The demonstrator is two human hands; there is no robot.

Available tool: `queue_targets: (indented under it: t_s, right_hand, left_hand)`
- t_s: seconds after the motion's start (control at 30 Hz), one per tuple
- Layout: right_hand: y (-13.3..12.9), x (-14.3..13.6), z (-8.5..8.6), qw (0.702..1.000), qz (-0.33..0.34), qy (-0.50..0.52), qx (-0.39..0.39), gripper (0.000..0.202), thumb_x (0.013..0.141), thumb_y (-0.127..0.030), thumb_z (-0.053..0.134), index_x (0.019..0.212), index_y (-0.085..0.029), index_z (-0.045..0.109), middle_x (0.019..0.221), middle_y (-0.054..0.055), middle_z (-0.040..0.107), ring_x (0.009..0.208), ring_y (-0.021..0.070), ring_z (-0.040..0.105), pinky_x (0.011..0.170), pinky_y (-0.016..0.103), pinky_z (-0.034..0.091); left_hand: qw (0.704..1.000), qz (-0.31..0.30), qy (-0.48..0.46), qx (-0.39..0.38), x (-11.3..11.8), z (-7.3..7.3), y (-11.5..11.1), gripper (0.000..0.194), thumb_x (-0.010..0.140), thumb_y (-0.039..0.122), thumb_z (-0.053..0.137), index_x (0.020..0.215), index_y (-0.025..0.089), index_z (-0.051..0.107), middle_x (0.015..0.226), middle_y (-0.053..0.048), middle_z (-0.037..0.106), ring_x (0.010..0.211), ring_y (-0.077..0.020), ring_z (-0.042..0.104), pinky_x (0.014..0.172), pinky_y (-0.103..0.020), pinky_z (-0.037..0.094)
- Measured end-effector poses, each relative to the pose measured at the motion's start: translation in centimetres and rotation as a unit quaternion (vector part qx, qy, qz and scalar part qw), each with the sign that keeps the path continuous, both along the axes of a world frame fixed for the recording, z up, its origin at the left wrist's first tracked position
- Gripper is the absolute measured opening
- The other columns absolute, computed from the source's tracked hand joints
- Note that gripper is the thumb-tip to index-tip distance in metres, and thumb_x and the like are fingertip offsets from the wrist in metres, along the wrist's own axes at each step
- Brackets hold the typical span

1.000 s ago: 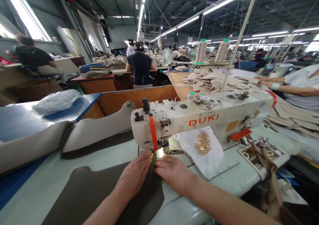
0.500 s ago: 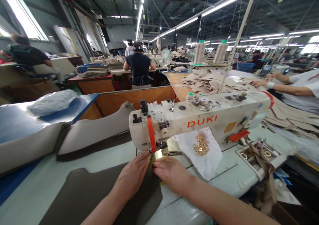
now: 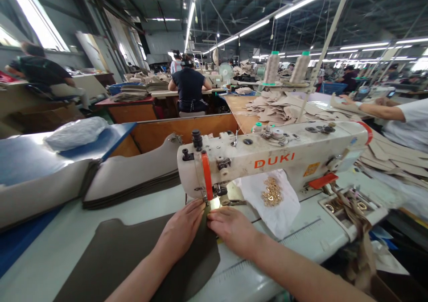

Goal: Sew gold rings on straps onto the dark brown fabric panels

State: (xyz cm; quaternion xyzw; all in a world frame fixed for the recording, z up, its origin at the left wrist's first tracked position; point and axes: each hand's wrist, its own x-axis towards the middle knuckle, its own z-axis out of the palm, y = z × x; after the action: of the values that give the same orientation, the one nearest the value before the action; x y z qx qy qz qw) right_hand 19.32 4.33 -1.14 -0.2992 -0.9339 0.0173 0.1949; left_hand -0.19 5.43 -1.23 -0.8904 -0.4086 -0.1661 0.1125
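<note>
A dark grey-brown fabric panel lies on the pale sewing machine bed, its right part under my hands. My left hand presses on it with fingers together, the tips beside the presser foot area. From the other side, my right hand is closed at the panel's edge, fingers bent and the thumb side toward the needle. A narrow raised strip of the panel shows between the two hands. Right above the fingertips is the head of a white sewing machine with a lit lamp; needle and stitching are hidden.
Gold metal rings lie on a white cloth behind my right hand. A small parts tray with straps sits at right. Stacked grey panels lie at left. Thread cones stand behind; a co-worker's arm reaches in at right.
The view has shifted slightly, so the scene sits a little further right. My hands stay at the needle area on the panel. The co-worker at right has lifted a beige piece.
</note>
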Motion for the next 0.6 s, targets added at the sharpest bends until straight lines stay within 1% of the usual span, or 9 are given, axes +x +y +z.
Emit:
queue_targets:
  t_s: [0.07, 0.13, 0.3, 0.37, 0.43, 0.47, 0.53, 0.57, 0.6]
  right_hand:
    - [0.0, 0.0, -0.2, 1.0, 0.0, -0.002, 0.003, 0.009, 0.091, -0.017, 0.054, 0.089, -0.015, 0.063, 0.097, 0.005, 0.067, 0.096, 0.016, 0.059, 0.091, 0.027, 0.045]
    - [-0.4, -0.2, -0.5, 1.0, 0.005, -0.003, 0.013, 0.009, 0.091, -0.018, 0.055, 0.09, -0.015, 0.063, 0.099, 0.005, 0.068, 0.097, 0.0166, 0.059, 0.09, 0.028, 0.046]
    - [-3.3, -1.2, -1.4, 0.998, 0.051, 0.021, 0.031, 0.009, 0.091, -0.017, 0.054, 0.094, -0.016, 0.063, 0.105, 0.005, 0.068, 0.102, 0.0176, 0.059, 0.09, 0.031, 0.047]
    - [-4.5, -1.6, -1.5, 0.998, 0.054, 0.036, 0.026, 0.009, 0.091, -0.017, 0.054, 0.095, -0.016, 0.063, 0.105, 0.005, 0.069, 0.102, 0.0177, 0.059, 0.09, 0.032, 0.048]
    - [-5.1, -1.8, -1.5, 0.998, 0.053, 0.043, 0.016, 0.009, 0.091, -0.017, 0.055, 0.095, -0.016, 0.063, 0.103, 0.004, 0.07, 0.1, 0.0175, 0.061, 0.089, 0.032, 0.049]
    - [-5.3, -1.9, -1.4, 0.997, 0.054, 0.045, 0.01, 0.01, 0.091, -0.017, 0.055, 0.096, -0.016, 0.063, 0.102, 0.004, 0.07, 0.1, 0.0173, 0.061, 0.088, 0.032, 0.049]
    - [-5.3, -1.9, -1.2, 0.997, 0.058, 0.05, 0.0, 0.012, 0.092, -0.018, 0.054, 0.096, -0.016, 0.065, 0.104, 0.004, 0.071, 0.101, 0.0167, 0.061, 0.089, 0.03, 0.049]
    - [-5.3, -1.8, -1.0, 0.997, 0.061, 0.054, -0.006, 0.013, 0.092, -0.018, 0.053, 0.096, -0.016, 0.065, 0.105, 0.004, 0.071, 0.102, 0.0164, 0.061, 0.091, 0.029, 0.049]
    - [-5.2, -1.8, -0.9, 0.996, 0.064, 0.057, -0.013, 0.014, 0.092, -0.019, 0.052, 0.097, -0.017, 0.065, 0.107, 0.004, 0.071, 0.103, 0.0162, 0.061, 0.092, 0.029, 0.048]
  left_hand:
    - [1.0, 0.012, -0.003, -0.011, 0.0, 0.1, -0.2, 0.037, 0.092, 0.013, 0.034, 0.107, 0.012, 0.068, 0.107, -0.009, 0.074, 0.106, -0.0185, 0.065, 0.096, -0.03, 0.051]
    - [1.0, 0.021, -0.011, -0.01, -0.2, 0.1, -0.9, 0.037, 0.092, 0.013, 0.034, 0.107, 0.012, 0.068, 0.108, -0.009, 0.074, 0.106, -0.0183, 0.066, 0.096, -0.03, 0.052]
    - [0.999, 0.018, -0.042, 0.009, -1.6, -0.1, -4.7, 0.032, 0.092, 0.018, 0.039, 0.108, 0.015, 0.067, 0.111, -0.009, 0.073, 0.103, -0.0168, 0.068, 0.093, -0.028, 0.054]
    - [0.998, 0.032, -0.06, -0.005, -1.9, 0.3, -6.2, 0.031, 0.091, 0.019, 0.041, 0.11, 0.016, 0.066, 0.112, -0.008, 0.072, 0.104, -0.0172, 0.067, 0.093, -0.028, 0.054]
    - [0.995, 0.062, -0.074, -0.022, -2.1, 0.9, -7.5, 0.031, 0.091, 0.021, 0.044, 0.115, 0.018, 0.063, 0.118, -0.008, 0.07, 0.108, -0.018, 0.065, 0.094, -0.03, 0.053]
    - [0.994, 0.08, -0.076, -0.026, -2.3, 1.1, -8.2, 0.033, 0.09, 0.023, 0.047, 0.121, 0.018, 0.059, 0.124, -0.009, 0.066, 0.113, -0.0192, 0.062, 0.095, -0.031, 0.053]
    - [0.994, 0.09, -0.062, -0.026, -2.9, 1.1, -9.8, 0.053, 0.087, 0.033, 0.054, 0.137, 0.019, 0.044, 0.137, -0.011, 0.056, 0.122, -0.0237, 0.055, 0.096, -0.035, 0.052]
    - [0.996, 0.076, -0.048, -0.02, -3.4, 0.8, -10.8, 0.067, 0.085, 0.039, 0.057, 0.144, 0.02, 0.033, 0.141, -0.011, 0.051, 0.125, -0.0259, 0.052, 0.096, -0.036, 0.052]
    - [0.999, 0.044, -0.027, -0.018, -4.0, 0.3, -11.9, 0.08, 0.082, 0.046, 0.059, 0.148, 0.022, 0.022, 0.141, -0.011, 0.049, 0.124, -0.0276, 0.053, 0.093, -0.037, 0.054]
